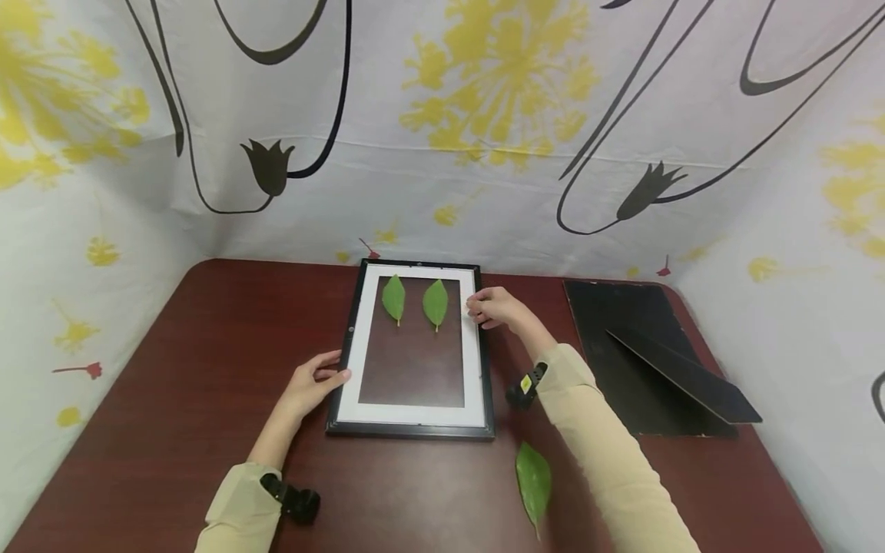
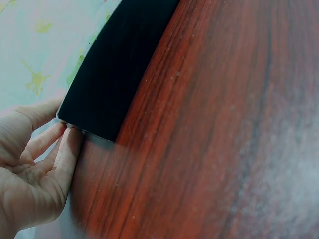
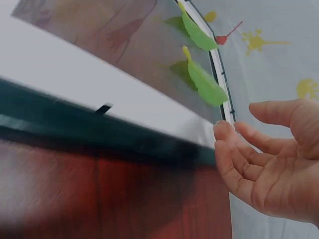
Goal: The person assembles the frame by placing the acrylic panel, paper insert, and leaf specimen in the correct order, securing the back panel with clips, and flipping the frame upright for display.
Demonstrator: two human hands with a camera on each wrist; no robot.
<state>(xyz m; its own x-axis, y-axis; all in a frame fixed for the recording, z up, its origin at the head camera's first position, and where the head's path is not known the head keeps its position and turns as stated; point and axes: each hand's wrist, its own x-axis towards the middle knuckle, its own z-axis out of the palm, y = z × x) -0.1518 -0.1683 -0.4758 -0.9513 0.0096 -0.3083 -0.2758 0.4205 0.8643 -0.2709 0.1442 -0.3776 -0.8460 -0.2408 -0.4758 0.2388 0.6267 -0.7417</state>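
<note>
A black picture frame with a white mat lies on the table. Two green leaves, a left leaf and a right leaf, lie side by side in its upper part. At the frame's left side, my left hand holds the edge, thumb over the top and fingers along the side; the left wrist view shows its fingers at the frame's corner. My right hand is by the upper right edge. In the right wrist view its fingers are loosely bent, thumb apart, with fingertips right at the frame's border.
A larger green leaf lies on the red-brown table at the front right, beside my right sleeve. Farther right lie a dark backing board and a dark flap slanting up from it. Patterned cloth surrounds the table's back and sides.
</note>
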